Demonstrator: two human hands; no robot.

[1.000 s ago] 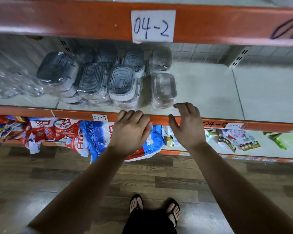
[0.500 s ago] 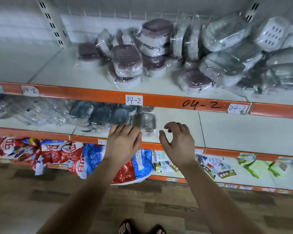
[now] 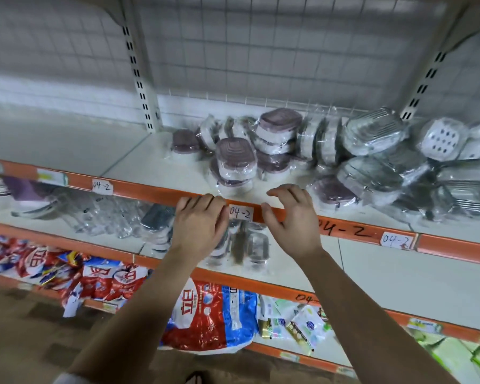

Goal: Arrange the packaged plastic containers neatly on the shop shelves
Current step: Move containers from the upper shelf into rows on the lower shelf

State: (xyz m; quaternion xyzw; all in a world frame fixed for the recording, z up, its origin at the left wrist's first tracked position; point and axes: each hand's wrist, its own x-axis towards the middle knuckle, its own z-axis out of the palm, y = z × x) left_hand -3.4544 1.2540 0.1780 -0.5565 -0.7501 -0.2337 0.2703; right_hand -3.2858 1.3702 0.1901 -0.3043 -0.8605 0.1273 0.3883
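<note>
Up since the earlier frames: both hands, lifted from the middle shelf's front edge to the orange edge [image 3: 139,189] of the upper shelf [image 3: 67,151], the view tipped up with them.

Furthest left, the left grip [image 3: 198,221]: empty, fingers loosely bent, fingertips level with the orange edge, touching it or just short of it, cannot tell which. Wrist straight, forearm angled up and forward.

Next, between the two hands, the paper label [image 3: 240,213] marked 04-2.

Then the right grip [image 3: 293,217]: empty as well, fingers loosely curled, thumb spread toward the label, held a little higher than the left and over the edge.

Straight ahead of the gap between them, just behind the edge on the upper shelf: the stack of purple-lidded containers [image 3: 234,162], film-wrapped, piled askew, long sides running roughly front to back. About as near to one hand as to the other. One more purple pack lying flat just right of the right grip.

Further right, the grey containers [image 3: 372,176]: a jumbled heap, several tipped on edge, well beyond the right grip.

Likely next: a short reach forward, one hand down each long side of the purple stack, to square it up.
</note>
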